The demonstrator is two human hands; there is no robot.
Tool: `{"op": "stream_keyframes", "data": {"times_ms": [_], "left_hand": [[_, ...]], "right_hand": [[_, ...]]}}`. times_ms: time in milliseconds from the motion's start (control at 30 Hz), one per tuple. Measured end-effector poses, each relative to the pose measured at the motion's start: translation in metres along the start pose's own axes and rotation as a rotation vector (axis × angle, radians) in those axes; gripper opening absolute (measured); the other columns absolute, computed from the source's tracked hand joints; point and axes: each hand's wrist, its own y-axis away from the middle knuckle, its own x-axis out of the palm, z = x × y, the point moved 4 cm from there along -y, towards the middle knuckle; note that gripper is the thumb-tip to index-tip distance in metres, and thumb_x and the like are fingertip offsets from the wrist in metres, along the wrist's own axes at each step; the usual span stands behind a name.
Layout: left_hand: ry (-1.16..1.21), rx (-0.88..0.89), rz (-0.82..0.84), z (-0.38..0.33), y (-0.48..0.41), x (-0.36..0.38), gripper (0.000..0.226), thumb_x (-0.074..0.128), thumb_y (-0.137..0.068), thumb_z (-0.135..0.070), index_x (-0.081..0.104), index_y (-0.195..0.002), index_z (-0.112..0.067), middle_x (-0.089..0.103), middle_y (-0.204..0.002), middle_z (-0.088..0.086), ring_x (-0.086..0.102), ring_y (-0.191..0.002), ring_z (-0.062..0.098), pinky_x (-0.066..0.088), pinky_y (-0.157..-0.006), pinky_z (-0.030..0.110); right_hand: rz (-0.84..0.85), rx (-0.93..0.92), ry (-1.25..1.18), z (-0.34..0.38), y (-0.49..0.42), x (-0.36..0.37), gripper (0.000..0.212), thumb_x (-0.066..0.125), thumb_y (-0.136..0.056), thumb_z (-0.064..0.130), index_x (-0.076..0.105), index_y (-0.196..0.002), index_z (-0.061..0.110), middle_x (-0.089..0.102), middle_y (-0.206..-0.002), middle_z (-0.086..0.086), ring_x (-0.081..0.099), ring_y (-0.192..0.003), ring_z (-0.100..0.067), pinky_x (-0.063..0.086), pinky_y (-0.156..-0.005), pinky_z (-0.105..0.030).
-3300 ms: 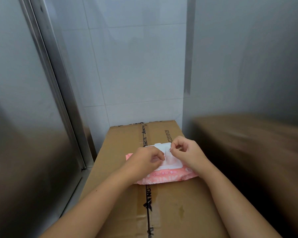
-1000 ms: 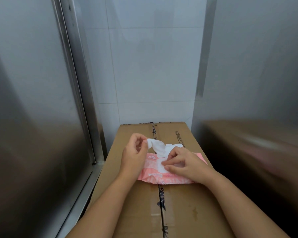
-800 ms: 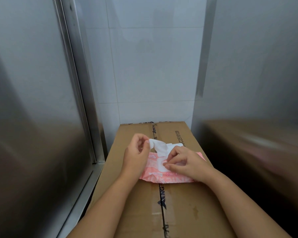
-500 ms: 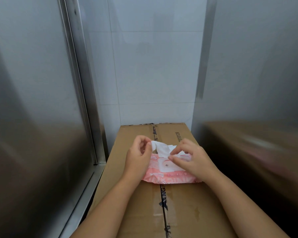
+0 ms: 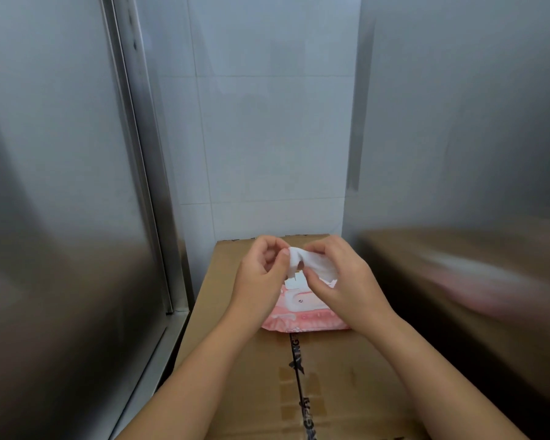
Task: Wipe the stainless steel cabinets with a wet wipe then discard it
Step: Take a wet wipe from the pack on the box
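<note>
Head view. Looks down on a cardboard box (image 5: pixel 331 376) at 6 o'clock, set between two stainless steel faces: left cabinet (image 5: pixel 61 185) at 9 o'clock, right cabinet (image 5: pixel 458 122) at 3 o'clock, tiled wall (image 5: pixel 267 122) at 12. Shows a pink wipe pack (image 5: pixel 299 320) lying flat on the box top, just below centre frame.

Pinches the wet wipe (image 5: pixel 316 265) from both sides, just above the pack. Left hand (image 5: pixel 261 274) at the wipe's 9 o'clock end: thumb and forefinger closed on a bunched corner, other fingers curled in. Right hand (image 5: pixel 342 282) at its 3 o'clock side: thumb and fingertips nipping the sheet. Cannot tell whether the wipe's tail has cleared the pack's opening; hidden behind the right thumb.

Judged for handling: very light, limp, damp and inclined to cling to itself. No stiffness at all, so sags and folds wherever unsupported. Liable to tear if yanked by a thin corner, and liable to drag the next sheet up with it. Best taken by a doubled-over edge rather than a single-ply tip, then spread flat over the fingers before pressing to the steel. Worth pinning the light pack down during the pull, or else lifts along with the sheet. No wiping begun yet.
</note>
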Motion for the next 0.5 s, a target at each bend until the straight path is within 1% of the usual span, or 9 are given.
{"op": "stream_keyframes", "data": {"times_ms": [67,100,167,267,333,367,433,500], "left_hand": [[0.001,0.008,0.051,-0.012,0.007,0.0,0.016,0.046,-0.093,0.001,0.053,-0.084,-0.009,0.062,-0.064,-0.015,0.059,-0.061,-0.001,0.045,-0.057,0.012],[0.009,0.007,0.071,-0.018,0.011,0.001,0.014,0.046,-0.094,0.001,0.053,-0.085,-0.008,0.063,-0.065,-0.014,0.061,-0.061,-0.003,0.045,-0.057,0.01],[0.051,0.0,0.094,-0.027,0.019,0.001,0.014,0.046,-0.094,0.001,0.053,-0.086,-0.007,0.064,-0.067,-0.012,0.063,-0.062,0.0,0.048,-0.059,0.014],[0.1,-0.003,0.107,-0.039,0.03,0.002,0.013,0.047,-0.094,-0.002,0.054,-0.086,-0.009,0.065,-0.067,-0.012,0.063,-0.06,0.003,0.05,-0.06,0.02],[0.145,0.005,0.13,-0.046,0.039,0.002,0.005,0.052,-0.092,-0.01,0.054,-0.088,-0.011,0.066,-0.07,-0.012,0.064,-0.061,0.003,0.05,-0.059,0.02],[0.145,0.009,0.147,-0.048,0.043,0.002,0.006,0.058,-0.09,-0.016,0.054,-0.09,-0.012,0.068,-0.075,-0.012,0.065,-0.066,0.003,0.051,-0.061,0.019],[0.091,0.018,0.211,-0.048,0.052,0.003,0.026,0.071,-0.08,-0.025,0.054,-0.097,-0.015,0.069,-0.089,-0.007,0.067,-0.08,0.007,0.052,-0.068,0.02],[0.044,0.011,0.26,-0.046,0.061,0.005,0.034,0.072,-0.072,-0.022,0.054,-0.1,-0.022,0.066,-0.096,-0.006,0.066,-0.089,0.012,0.054,-0.076,0.028]], "right_hand": [[-0.043,0.013,-0.024,0.004,0.001,-0.009,0.02,0.064,-0.083,0.011,0.061,-0.101,0.018,0.056,-0.093,0.013,0.054,-0.088,-0.008,0.043,-0.075,-0.017],[-0.062,0.02,-0.047,0.007,0.002,-0.013,0.022,0.064,-0.082,0.008,0.062,-0.101,0.017,0.057,-0.093,0.013,0.054,-0.088,-0.007,0.041,-0.076,-0.013],[-0.084,0.041,-0.094,0.014,0.007,-0.019,0.024,0.063,-0.081,0.007,0.061,-0.1,0.021,0.057,-0.092,0.017,0.054,-0.088,-0.001,0.038,-0.075,-0.006],[-0.101,0.046,-0.139,0.029,0.017,-0.028,0.028,0.063,-0.081,0.009,0.055,-0.094,0.032,0.059,-0.091,0.019,0.055,-0.088,0.002,0.039,-0.073,-0.005],[-0.105,0.06,-0.154,0.038,0.024,-0.034,0.021,0.061,-0.081,0.013,0.056,-0.092,0.031,0.061,-0.089,0.017,0.056,-0.085,0.002,0.039,-0.07,-0.006],[-0.107,0.069,-0.163,0.042,0.027,-0.037,0.017,0.06,-0.08,0.016,0.058,-0.091,0.029,0.062,-0.088,0.016,0.057,-0.083,0.001,0.04,-0.069,-0.006],[-0.105,0.092,-0.174,0.048,0.034,-0.042,0.013,0.058,-0.08,0.017,0.061,-0.09,0.025,0.063,-0.086,0.015,0.058,-0.082,0.001,0.04,-0.068,-0.006],[-0.098,0.114,-0.154,0.052,0.042,-0.048,0.011,0.058,-0.081,0.018,0.064,-0.089,0.019,0.064,-0.085,0.013,0.058,-0.082,0.0,0.04,-0.068,-0.007]]}}
